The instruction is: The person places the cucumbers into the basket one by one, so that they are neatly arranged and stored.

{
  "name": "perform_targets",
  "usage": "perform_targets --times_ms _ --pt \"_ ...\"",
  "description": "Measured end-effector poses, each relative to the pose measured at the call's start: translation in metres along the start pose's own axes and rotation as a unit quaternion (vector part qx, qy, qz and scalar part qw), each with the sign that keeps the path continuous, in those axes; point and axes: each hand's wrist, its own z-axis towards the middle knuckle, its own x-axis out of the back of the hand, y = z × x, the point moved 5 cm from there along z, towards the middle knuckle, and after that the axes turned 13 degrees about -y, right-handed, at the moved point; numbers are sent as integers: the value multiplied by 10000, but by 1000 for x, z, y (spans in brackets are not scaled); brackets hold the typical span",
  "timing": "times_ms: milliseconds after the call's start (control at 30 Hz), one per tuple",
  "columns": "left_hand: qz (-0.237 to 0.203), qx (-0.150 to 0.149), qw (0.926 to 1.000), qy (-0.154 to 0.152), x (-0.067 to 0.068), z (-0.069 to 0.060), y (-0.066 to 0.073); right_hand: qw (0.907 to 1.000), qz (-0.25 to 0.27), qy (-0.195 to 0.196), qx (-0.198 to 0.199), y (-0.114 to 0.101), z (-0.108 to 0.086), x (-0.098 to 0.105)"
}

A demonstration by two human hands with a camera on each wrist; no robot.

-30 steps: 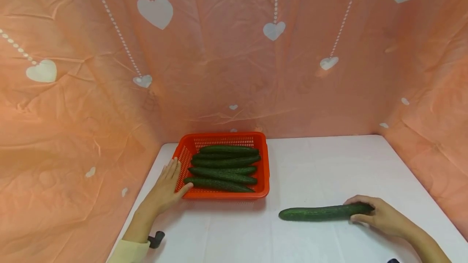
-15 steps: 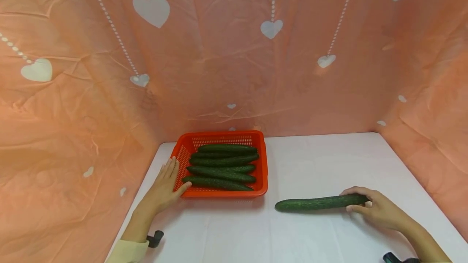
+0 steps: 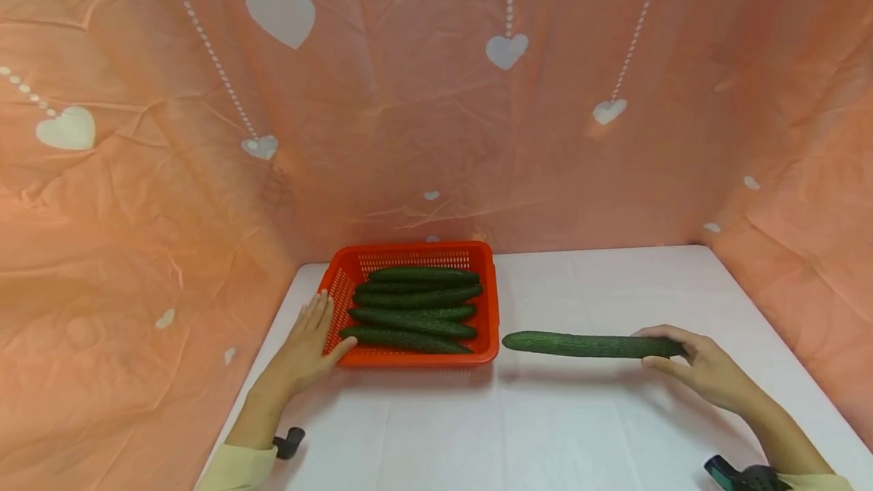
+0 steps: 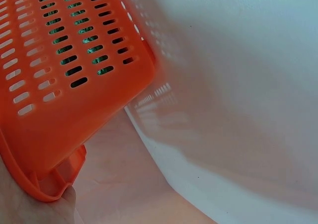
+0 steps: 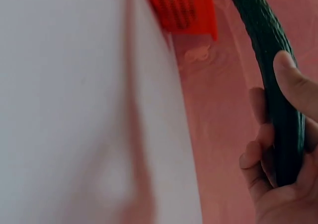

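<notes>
My right hand (image 3: 712, 370) grips one end of a long green cucumber (image 3: 580, 344), held roughly level above the table, its far tip close to the basket's right side. The right wrist view has the fingers and thumb curled round the cucumber (image 5: 271, 50). At the left, my left hand (image 3: 303, 347) rests with straight fingers on the left front corner of the red plastic basket (image 3: 494, 309). Several cucumbers (image 3: 416, 298) lie side by side inside. The left wrist view shows the slotted basket wall (image 4: 99, 92) and part of the hand (image 4: 42, 209) against its rim.
A white cloth covers the table (image 3: 573, 430). Behind and at both sides hang orange-pink sheets (image 3: 409, 120) with white hearts. A black wrist device (image 3: 289, 442) is by the left wrist, another (image 3: 743, 476) by the right.
My right hand has lifted the cucumber off the table and carried it up and slightly left, toward the basket. The left hand stays on the basket corner.
</notes>
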Motion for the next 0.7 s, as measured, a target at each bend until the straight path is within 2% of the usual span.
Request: perform_targets --times_ms 200,700 --pt "-7 1 10000 -2 2 0 2 9996 27 115 -243 -11 12 5" --pt "-3 3 10000 -9 1 -1 2 9956 884 -87 286 -45 43 -17"
